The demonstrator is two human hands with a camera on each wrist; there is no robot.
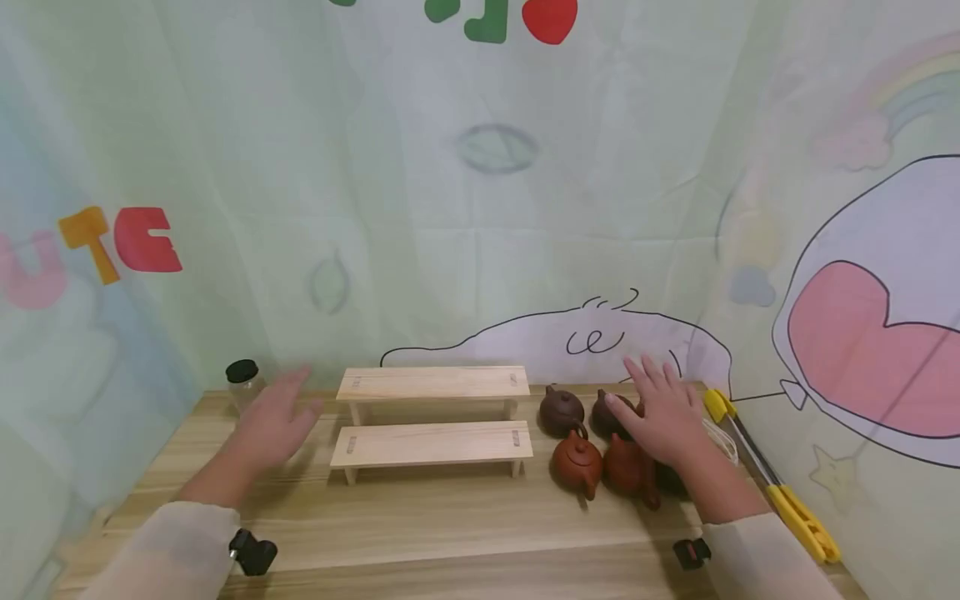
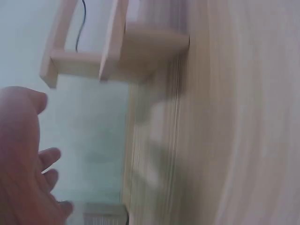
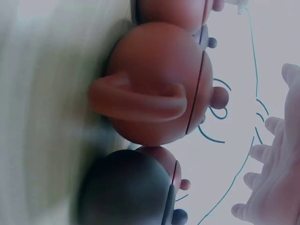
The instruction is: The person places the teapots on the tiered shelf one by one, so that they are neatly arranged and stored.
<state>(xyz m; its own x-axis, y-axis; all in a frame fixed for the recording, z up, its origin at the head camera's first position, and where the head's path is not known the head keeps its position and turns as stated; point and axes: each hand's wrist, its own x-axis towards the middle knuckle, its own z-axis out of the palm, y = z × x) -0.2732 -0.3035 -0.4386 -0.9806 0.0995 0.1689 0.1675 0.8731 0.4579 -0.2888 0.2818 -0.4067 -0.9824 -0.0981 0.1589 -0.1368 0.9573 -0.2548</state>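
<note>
- Currently holds left hand above table at left end, just beside jar with black lid; hides part of jar in head view.
- Shows left fingers released, loosely extended, with thumb apart; confirms same in left wrist view, near wooden stands and apart from both.
- Holds right hand above teapots at right side; shows fingers released and spread, clear of pots in right wrist view.
- Places teapots in tight cluster right of stands: at back, left dark teapot and right dark teapot; at front, left reddish teapot and right reddish teapot.
- Adds another dark teapot at cluster's right, mostly hidden by right arm in head view.
- Presents looped handle of reddish teapot toward right wrist camera.
- Sets back stand and front stand mid-table, upright, one behind the other.
- Lays yellow-handled tongs along right edge; puts white cord between tongs and right hand.
- Hangs pale green printed curtain behind table.
- Blurs left wrist view somewhat.
</note>
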